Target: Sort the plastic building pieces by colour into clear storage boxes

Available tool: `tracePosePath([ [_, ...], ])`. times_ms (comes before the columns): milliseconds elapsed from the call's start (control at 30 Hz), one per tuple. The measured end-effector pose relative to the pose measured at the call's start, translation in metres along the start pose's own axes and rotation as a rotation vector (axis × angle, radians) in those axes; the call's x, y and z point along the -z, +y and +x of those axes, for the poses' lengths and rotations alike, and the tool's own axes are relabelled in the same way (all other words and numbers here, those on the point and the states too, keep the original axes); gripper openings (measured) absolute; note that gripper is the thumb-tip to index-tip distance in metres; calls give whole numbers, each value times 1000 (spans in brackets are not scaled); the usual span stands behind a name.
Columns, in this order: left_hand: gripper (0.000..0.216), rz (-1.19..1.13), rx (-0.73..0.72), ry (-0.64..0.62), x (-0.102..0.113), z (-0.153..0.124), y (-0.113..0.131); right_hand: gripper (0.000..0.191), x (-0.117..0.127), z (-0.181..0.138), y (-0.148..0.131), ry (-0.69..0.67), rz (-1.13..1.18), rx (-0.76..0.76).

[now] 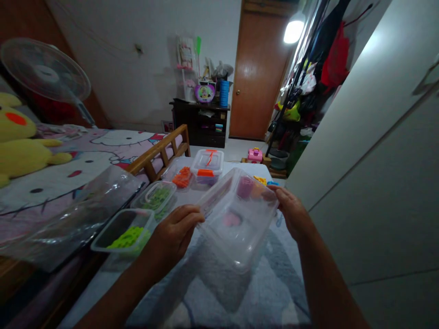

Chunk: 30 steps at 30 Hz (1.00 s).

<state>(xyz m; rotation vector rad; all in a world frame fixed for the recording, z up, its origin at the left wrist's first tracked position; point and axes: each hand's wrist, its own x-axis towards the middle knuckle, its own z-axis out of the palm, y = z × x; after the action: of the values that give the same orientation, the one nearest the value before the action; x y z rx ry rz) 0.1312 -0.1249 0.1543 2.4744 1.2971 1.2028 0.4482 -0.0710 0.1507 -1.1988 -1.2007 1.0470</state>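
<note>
A transparent plastic box [236, 224] hangs tilted above the table, held from both sides. My left hand [180, 224] pinches its left edge, while my right hand [291, 208] grips the right edge near the far corner. Through its walls a pink piece [232, 220] and some purple and orange shapes show, blurred; I cannot tell whether they lie inside or behind it. Left of my left hand stands an open plastic container [99, 242] with bright green pieces [128, 237]. Behind it is another container [141, 197] with darker green pieces.
Farther back are orange pieces [182, 177] in a tray and a lidded box with orange clips [211, 161]. Yellow pieces [260, 180] lie at the far right. A wooden bed rail [147, 157] and crumpled plastic bag [85, 214] border the left; a white cabinet [377, 183] borders the right.
</note>
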Motion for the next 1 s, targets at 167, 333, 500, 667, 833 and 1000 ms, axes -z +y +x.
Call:
tracePosePath([
  [167, 24, -102, 132, -75, -2, -12, -26, 39, -22, -29, 27, -117, -47, -113],
  [333, 22, -277, 318, 18, -26, -6, -47, 55, -25, -41, 37, -173, 26, -191],
  [500, 41, -724, 662, 214, -51, -10, -58, 67, -21, -46, 38, -143, 54, -210],
  [667, 43, -1060, 870, 230, -46, -13, -42, 68, -25, -50, 31, -128, 82, -214],
  [833, 60, -1143, 927, 142, -45, -12, -15, 76, -25, -55, 32, -138, 119, -297],
  [1000, 51, -1091, 880, 179, -53, -18, -3, 80, -15, -58, 36, -138, 140, -328],
])
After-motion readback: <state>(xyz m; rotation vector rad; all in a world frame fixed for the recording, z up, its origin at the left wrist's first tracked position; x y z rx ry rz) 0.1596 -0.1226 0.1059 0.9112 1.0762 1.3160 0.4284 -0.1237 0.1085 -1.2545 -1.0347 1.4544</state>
